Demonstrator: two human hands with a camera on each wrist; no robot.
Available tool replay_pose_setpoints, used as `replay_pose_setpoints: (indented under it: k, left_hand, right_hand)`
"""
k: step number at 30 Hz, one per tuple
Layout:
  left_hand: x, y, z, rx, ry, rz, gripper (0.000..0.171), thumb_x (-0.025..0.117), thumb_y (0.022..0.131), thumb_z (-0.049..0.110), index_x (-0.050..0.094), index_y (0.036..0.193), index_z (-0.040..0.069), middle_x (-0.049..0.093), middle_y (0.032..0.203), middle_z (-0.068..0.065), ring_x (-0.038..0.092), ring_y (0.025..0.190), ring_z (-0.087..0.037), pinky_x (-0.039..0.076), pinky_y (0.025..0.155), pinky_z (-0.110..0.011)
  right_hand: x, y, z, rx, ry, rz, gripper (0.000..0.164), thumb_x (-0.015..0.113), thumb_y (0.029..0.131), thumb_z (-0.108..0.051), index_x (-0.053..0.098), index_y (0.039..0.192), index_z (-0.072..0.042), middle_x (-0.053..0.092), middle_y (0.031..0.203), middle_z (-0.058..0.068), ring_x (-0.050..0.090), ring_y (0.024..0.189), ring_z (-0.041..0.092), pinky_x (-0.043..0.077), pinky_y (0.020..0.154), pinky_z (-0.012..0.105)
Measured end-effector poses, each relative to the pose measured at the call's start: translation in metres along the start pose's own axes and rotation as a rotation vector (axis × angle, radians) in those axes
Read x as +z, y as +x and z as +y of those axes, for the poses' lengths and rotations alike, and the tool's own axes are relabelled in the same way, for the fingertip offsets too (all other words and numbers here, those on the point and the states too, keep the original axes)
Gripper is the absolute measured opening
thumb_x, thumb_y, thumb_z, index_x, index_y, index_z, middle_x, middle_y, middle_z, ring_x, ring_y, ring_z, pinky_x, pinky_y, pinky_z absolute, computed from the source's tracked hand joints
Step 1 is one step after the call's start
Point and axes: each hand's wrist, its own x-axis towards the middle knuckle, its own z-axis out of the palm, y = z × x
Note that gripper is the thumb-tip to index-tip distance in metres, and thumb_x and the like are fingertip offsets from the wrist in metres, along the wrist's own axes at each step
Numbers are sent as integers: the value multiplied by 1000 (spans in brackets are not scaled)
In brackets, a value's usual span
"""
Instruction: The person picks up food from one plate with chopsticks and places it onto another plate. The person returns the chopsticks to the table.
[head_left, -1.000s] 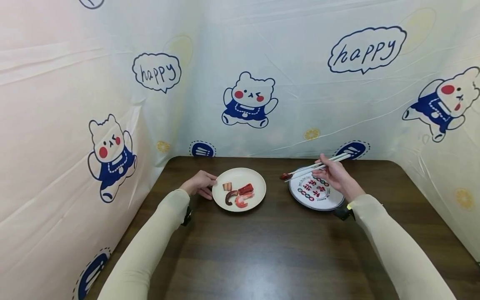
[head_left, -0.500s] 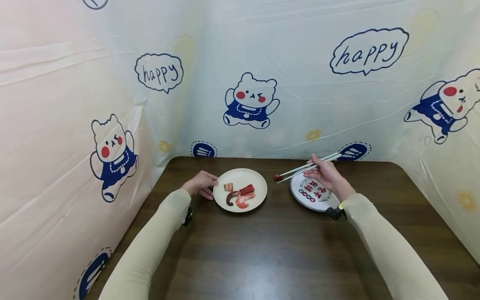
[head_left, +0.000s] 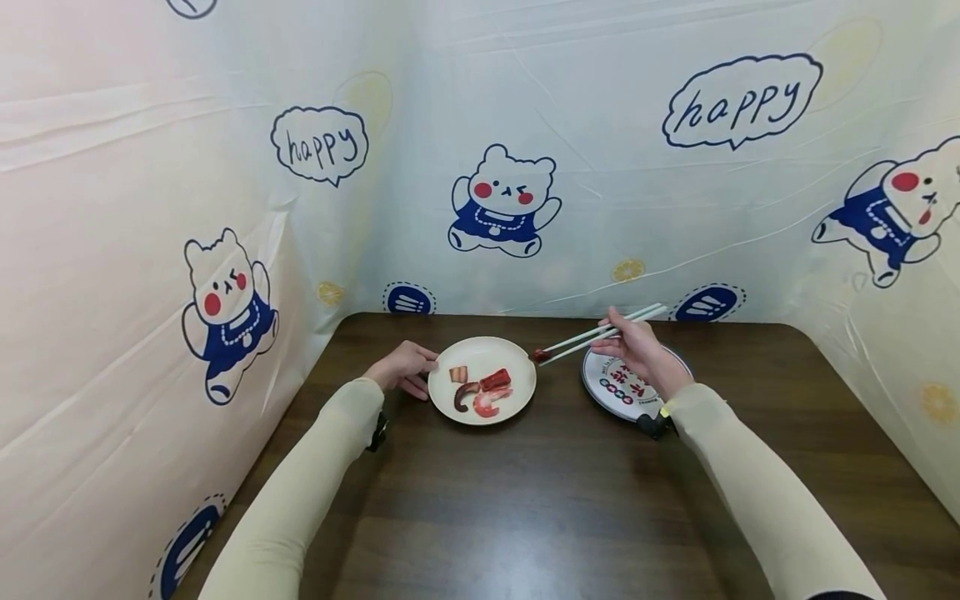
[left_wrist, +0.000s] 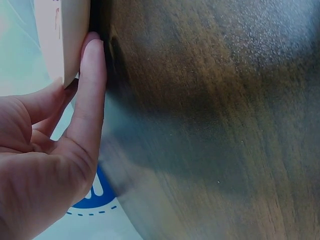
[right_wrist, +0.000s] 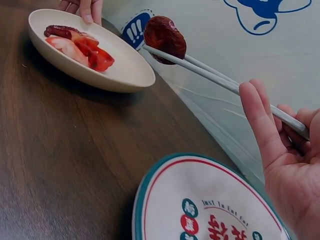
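Observation:
My left hand (head_left: pixel 403 367) pinches the left rim of a cream plate (head_left: pixel 480 352), thumb on top and fingers beneath in the left wrist view. On that plate lie a shrimp (head_left: pixel 486 405), a dark curled tentacle (head_left: pixel 461 398), a red chunk (head_left: pixel 495 380) and a small bacon-like slice (head_left: pixel 458 374). White chopsticks (head_left: pixel 581 338) are held in my right hand (head_left: pixel 637 346). Between their tips is a glossy dark-red wrinkled piece (right_wrist: pixel 165 40), looking like a dried date, raised beside the cream plate's right rim.
Below my right hand sits a white plate (head_left: pixel 609 392) with red printed characters and a blue-green rim, partly covered by the hand. Both plates stand near the far edge of the brown wooden table (head_left: pixel 480 500). A printed curtain (head_left: pixel 420 208) surrounds the table.
My right hand has moved left with the chopsticks, bringing the dark-red piece from over the printed plate's left edge to the cream plate's right rim. My left hand stays on the cream plate.

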Motion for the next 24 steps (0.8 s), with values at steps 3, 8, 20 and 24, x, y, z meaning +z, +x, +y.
replay_pose_setpoints:
  k: [3, 8, 20, 24]
  left_hand:
    - [-1, 1, -1, 2, 3, -1, 43, 58, 110, 11, 55, 151, 1, 62, 133, -25, 76, 79, -28, 67, 72, -40]
    - [-1, 0, -1, -4, 5, -5, 43, 57, 110, 11, 55, 151, 1, 62, 134, -25, 76, 78, -28, 67, 71, -40]
    - [-1, -2, 1, -7, 3, -9, 42, 58, 110, 11, 57, 150, 1, 63, 131, -22, 75, 77, -28, 67, 71, -40]
    - [-1, -2, 2, -7, 9, -2, 42, 58, 110, 12, 56, 150, 1, 63, 131, -23, 75, 78, -28, 67, 72, -40]
  right_hand:
    - [4, 5, 4, -5, 3, 1, 34, 48, 114, -26, 55, 112, 8, 72, 82, 17, 77, 71, 29, 67, 74, 37]
    - [13, 11, 12, -17, -28, 12, 38, 47, 114, -27, 52, 116, 11, 71, 83, 16, 77, 70, 28, 67, 75, 37]
    - [33, 24, 37, -28, -29, 41, 37, 50, 113, -28, 53, 112, 9, 71, 81, 18, 76, 67, 29, 67, 74, 38]
    - [40, 26, 45, -32, -33, 41, 38, 50, 113, -27, 51, 115, 11, 70, 81, 16, 77, 68, 28, 67, 75, 39]
